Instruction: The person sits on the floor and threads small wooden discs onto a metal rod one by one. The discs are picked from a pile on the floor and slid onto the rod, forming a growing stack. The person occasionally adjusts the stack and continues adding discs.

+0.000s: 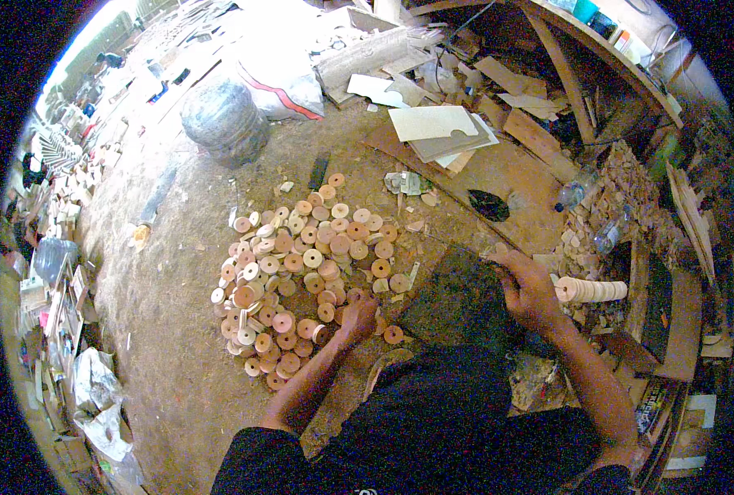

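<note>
A heap of round wooden discs [312, 258], each with a small centre hole, lies on the dirt floor in front of me. My left hand [359, 315] is at the heap's right edge, its fingers curled down among the discs; what they pinch is hidden. Further right, my right hand [527, 285] is raised with bent fingers closed near a small pale bit at the fingertips, too small to name. Just beyond that wrist, a row of pale discs [591, 289] sits face to face in a stack lying sideways. One loose disc [393, 334] rests right of my left hand.
A large rounded grey container [224, 124] stands beyond the heap, beside a white sack [280, 87]. Flat pale boards [435, 124] and wood offcuts lie at the far right. Wood scraps with plastic bottles [576, 194] pile up on the right. A crumpled white bag [101, 404] lies left.
</note>
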`<state>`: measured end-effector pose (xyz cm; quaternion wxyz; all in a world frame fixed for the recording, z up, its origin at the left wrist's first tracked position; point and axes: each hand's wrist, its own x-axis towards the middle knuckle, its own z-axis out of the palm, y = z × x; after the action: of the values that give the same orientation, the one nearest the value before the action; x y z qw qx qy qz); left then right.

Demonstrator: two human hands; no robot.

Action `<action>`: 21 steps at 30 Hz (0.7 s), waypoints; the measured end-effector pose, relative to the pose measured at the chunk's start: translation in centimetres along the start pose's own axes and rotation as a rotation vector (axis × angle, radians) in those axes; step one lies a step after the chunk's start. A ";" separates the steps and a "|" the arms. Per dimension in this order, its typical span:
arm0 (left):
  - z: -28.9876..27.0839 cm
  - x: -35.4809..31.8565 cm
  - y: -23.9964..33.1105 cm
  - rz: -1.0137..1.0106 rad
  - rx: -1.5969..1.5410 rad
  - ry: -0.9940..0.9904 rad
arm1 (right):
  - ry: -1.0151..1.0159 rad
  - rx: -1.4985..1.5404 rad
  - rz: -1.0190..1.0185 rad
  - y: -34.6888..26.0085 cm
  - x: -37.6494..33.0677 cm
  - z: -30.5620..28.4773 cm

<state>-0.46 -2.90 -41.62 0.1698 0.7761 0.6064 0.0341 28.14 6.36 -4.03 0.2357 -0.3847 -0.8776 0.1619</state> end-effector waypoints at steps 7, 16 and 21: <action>0.0 -2.2 3.5 -0.052 -0.073 0.014 | 0.000 -0.002 0.012 -0.3 0.2 0.1; 4.7 -0.8 2.4 0.039 0.105 0.049 | -0.027 -0.011 -0.029 -0.1 0.1 0.0; 1.8 -0.9 3.5 -0.041 -0.031 -0.097 | -0.008 0.030 -0.069 0.0 0.4 0.0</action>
<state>3.02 -4.85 -42.17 0.2115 0.7615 0.6127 0.0022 27.89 6.60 -3.90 0.2436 -0.3499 -0.8887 0.1684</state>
